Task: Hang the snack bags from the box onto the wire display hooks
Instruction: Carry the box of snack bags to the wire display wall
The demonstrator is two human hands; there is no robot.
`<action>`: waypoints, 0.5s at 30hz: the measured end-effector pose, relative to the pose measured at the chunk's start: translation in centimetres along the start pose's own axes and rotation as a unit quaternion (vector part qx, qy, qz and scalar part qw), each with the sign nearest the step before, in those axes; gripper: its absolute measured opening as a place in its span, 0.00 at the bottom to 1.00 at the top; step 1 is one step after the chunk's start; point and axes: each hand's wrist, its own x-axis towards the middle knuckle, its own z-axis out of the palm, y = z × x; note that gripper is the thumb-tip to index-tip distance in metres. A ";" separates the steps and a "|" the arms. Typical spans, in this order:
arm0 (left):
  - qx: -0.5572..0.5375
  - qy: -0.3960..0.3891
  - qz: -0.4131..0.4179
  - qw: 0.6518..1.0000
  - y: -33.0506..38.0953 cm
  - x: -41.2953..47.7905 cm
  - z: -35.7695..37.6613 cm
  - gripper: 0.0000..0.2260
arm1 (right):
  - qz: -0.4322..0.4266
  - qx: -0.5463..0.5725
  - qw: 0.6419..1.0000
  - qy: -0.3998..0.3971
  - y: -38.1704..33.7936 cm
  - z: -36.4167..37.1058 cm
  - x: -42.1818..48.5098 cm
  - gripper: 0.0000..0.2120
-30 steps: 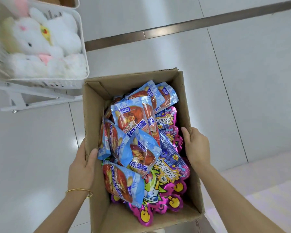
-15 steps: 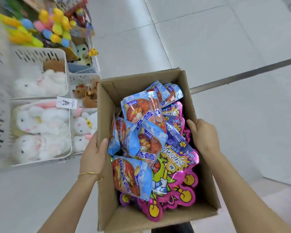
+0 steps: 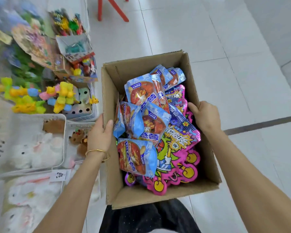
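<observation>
An open cardboard box (image 3: 148, 194) is carried above the tiled floor in front of me. Inside lie several blue snack bags (image 3: 142, 93) with red pictures on top of pink and green star-shaped foil bags (image 3: 180, 158). My left hand (image 3: 100, 133), with a gold bangle on the wrist, grips the box's left wall, thumb inside the rim. My right hand (image 3: 206, 117) grips the right wall, thumb over the rim next to the pink bags. No wire display hooks are in view.
To the left stand white baskets (image 3: 60, 118) of plush toys, with yellow and green fuzzy toys (image 3: 62, 96) and boxed toys (image 3: 74, 46) behind them. Red legs of a stool or stand (image 3: 113, 7) stand on the white tiled floor at the top.
The view has swung along the shelf: more toy baskets appear at left and red legs at top. Both hands keep the same grip on the box walls.
</observation>
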 end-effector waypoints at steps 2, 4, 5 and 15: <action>-0.018 -0.012 0.009 1.000 3.6 5.3 -0.2 0.23 | 0.006 0.008 1.000 0.004 -3.0 -1.2 5.7 0.24; -0.023 -0.007 0.005 1.000 6.9 10.5 -0.7 0.23 | 0.010 0.005 1.000 0.001 -5.7 -2.4 10.8 0.24; -0.018 -0.005 0.004 1.000 8.3 13.0 -1.0 0.23 | 0.011 0.003 1.000 0.001 -7.1 -3.0 13.3 0.24; -0.006 0.035 -0.042 0.998 22.0 41.8 -3.8 0.22 | -0.041 -0.004 0.999 -0.025 -24.2 -3.9 43.8 0.22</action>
